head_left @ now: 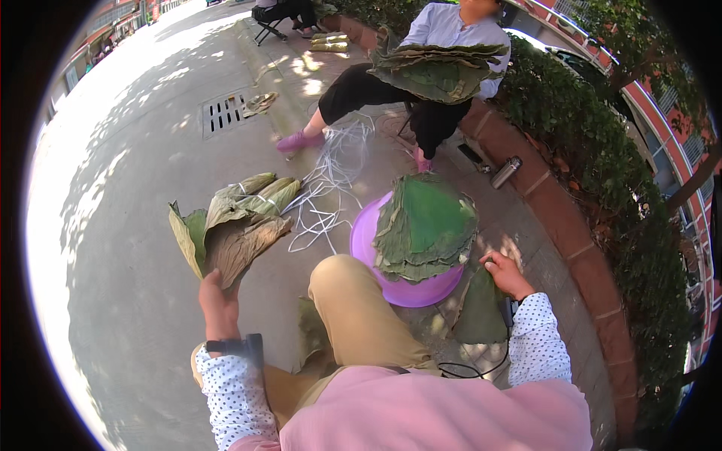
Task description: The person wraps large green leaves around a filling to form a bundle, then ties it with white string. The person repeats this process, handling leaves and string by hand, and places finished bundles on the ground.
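Note:
My left hand (218,304) is closed on the lower edge of some dried leaves (244,244), brown and green and loosely curled; its fingers are partly hidden and a little blurred. On the right, my right hand (509,276) pinches the top of a folded dull-green leaf (481,310) that hangs down beside my knee. Between my hands, a flat stack of large green leaves (427,225) lies over a purple basin (362,233). Tied rolled leaf bundles (274,194) rest on the ground just beyond the leaves at my left hand.
Tangled white plastic string (327,184) spreads over the pavement. Opposite, a seated person (459,30) has a leaf stack (440,71) on their lap. A metal flask (506,172) lies by the brick kerb (575,233). A drain grate (223,114) is set in the road.

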`<state>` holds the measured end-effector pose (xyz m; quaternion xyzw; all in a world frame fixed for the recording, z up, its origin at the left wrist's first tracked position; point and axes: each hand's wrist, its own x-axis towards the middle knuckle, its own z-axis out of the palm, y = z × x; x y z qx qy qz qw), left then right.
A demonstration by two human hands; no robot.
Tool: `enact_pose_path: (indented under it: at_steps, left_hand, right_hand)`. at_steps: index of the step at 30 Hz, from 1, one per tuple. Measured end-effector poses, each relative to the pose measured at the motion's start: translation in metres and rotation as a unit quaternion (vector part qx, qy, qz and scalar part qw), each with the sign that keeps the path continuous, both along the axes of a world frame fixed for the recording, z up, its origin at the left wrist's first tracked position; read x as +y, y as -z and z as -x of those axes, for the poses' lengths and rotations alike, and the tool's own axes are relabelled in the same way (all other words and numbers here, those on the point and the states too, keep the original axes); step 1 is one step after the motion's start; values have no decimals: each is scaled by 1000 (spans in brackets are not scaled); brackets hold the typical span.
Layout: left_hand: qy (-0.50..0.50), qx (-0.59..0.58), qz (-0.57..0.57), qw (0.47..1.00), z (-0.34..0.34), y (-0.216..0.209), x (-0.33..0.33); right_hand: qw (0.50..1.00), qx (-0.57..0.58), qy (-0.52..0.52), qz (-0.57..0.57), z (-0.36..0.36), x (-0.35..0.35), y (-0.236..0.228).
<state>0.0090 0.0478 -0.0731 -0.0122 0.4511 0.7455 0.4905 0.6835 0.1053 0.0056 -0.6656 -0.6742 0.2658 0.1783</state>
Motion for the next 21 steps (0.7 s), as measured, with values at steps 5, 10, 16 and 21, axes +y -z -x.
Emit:
enact_pose_path:
  at_steps: [5,10,16,21]
  left_hand:
    - [3,16,-1,1000,-6,-15,-9]
    - [2,-13,13,1000,-2,-16,6]
    - [34,5,9,999,-14,-42,31]
    - [50,18,10,999,-35,-56,66]
  right_hand:
    - [986,-92,-134,37,26,58,-50]
    - [938,-260,-228,5,71,122,-69]
    - [913,-245,-324,41,132,220,-41]
    - [932,-156,-316,80,161,289,1]
